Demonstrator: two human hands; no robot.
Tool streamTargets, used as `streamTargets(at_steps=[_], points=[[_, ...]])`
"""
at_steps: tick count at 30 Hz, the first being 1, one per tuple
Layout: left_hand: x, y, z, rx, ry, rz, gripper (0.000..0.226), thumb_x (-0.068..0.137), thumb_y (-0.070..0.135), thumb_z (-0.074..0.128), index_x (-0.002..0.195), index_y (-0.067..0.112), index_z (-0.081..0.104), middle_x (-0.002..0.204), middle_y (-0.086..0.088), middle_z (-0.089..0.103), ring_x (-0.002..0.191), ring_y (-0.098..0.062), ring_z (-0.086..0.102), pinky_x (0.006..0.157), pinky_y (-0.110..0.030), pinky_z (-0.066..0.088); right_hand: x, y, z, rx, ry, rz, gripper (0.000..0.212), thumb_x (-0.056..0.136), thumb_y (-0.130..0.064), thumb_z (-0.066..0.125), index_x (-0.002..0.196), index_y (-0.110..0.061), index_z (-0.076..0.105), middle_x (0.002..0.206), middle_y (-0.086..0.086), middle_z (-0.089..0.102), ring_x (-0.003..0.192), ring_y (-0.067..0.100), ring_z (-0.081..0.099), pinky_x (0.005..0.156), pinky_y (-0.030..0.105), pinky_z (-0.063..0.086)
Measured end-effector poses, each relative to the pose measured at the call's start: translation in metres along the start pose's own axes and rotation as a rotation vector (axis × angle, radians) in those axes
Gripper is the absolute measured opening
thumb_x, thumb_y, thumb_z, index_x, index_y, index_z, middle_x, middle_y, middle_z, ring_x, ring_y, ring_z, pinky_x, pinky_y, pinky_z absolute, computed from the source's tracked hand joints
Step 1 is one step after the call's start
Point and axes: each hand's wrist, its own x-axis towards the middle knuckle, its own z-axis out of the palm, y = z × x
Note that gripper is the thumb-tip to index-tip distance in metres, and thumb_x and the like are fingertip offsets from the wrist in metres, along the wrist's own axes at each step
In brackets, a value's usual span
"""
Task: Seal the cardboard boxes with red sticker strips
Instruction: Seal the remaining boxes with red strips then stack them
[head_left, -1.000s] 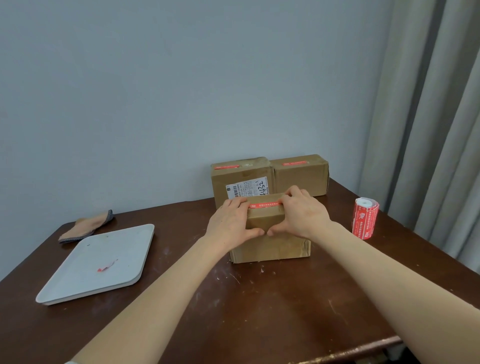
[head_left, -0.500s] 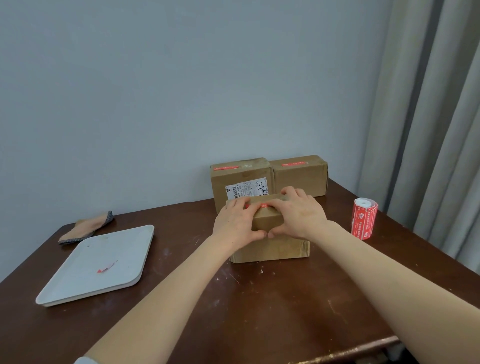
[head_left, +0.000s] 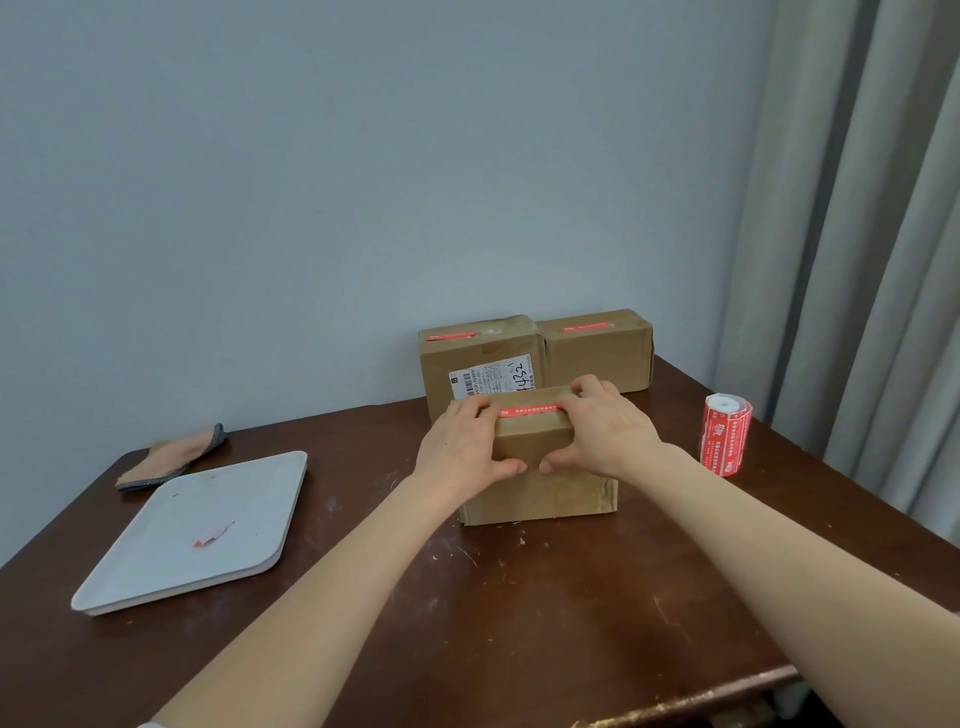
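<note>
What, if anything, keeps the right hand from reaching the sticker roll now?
Probably nothing, so yes. The roll stands upright on bare table just right of the right hand, with nothing between them. The hand must only let go of the box first.

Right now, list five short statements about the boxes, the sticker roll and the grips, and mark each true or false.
1. The left grip and right grip both hold the front box, fingers on the ends of the red strip on its top. True.
2. The sticker roll lies on the white tray. False: it stands upright on the table, to the right of the boxes.
3. The left rear box and right rear box each carry a red sticker on top. True.
4. The front box is stacked on the left rear box. False: it sits on the table in front of it.
5. A red scrap lies on the white tray. True.
</note>
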Motion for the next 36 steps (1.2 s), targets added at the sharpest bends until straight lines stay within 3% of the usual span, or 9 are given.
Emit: streamTargets(at_steps=[4, 8, 14, 25, 36], points=[[-0.002, 0.002, -0.001, 0.010, 0.025, 0.002, 0.084, 0.078, 0.057, 0.064, 0.144, 0.015, 0.033, 0.146, 0.000, 0.036, 0.133, -0.019, 0.034, 0.108, -0.032, 0.032, -0.001, 0.000, -0.001, -0.007, 0.018, -0.020, 0.084, 0.068, -0.059, 0.076, 0.136, -0.017, 0.048, 0.142, 0.004, 0.035, 0.128, 0.024, 0.038, 0.100, 0.038, 0.042], [-0.004, 0.008, -0.001, 0.013, 0.069, 0.065, 0.078, 0.079, 0.054, 0.063, 0.144, 0.029, 0.029, 0.143, -0.001, 0.037, 0.131, -0.021, 0.035, 0.107, -0.033, 0.032, -0.003, -0.001, -0.001, -0.085, 0.046, -0.097, 0.085, 0.074, -0.060, 0.069, 0.147, -0.038, 0.031, 0.149, 0.006, 0.030, 0.134, 0.028, 0.035, 0.104, 0.039, 0.037], [-0.004, 0.007, 0.003, 0.012, 0.045, 0.079, 0.069, 0.081, 0.050, 0.063, 0.142, 0.033, 0.036, 0.141, -0.001, 0.037, 0.129, -0.021, 0.034, 0.107, -0.032, 0.028, -0.004, -0.003, 0.001, -0.078, 0.027, -0.092, 0.072, 0.078, -0.059, 0.066, 0.143, -0.044, 0.038, 0.148, 0.005, 0.033, 0.134, 0.027, 0.034, 0.107, 0.040, 0.031], [-0.007, 0.003, -0.003, -0.091, -0.011, 0.017, 0.070, 0.082, 0.044, 0.067, 0.143, 0.026, 0.038, 0.150, -0.005, 0.028, 0.137, -0.020, 0.027, 0.111, -0.035, 0.027, -0.006, 0.000, -0.001, 0.023, 0.034, -0.046, 0.071, 0.072, -0.055, 0.075, 0.134, -0.028, 0.053, 0.142, 0.003, 0.036, 0.127, 0.024, 0.038, 0.100, 0.036, 0.039], [-0.006, 0.001, -0.008, -0.098, -0.019, -0.015, 0.074, 0.080, 0.043, 0.069, 0.142, 0.016, 0.039, 0.144, -0.001, 0.034, 0.129, -0.018, 0.041, 0.103, -0.033, 0.041, -0.006, 0.002, -0.004, 0.077, 0.049, 0.003, 0.077, 0.067, -0.051, 0.081, 0.127, -0.013, 0.051, 0.129, 0.003, 0.043, 0.116, 0.021, 0.047, 0.090, 0.038, 0.049]])
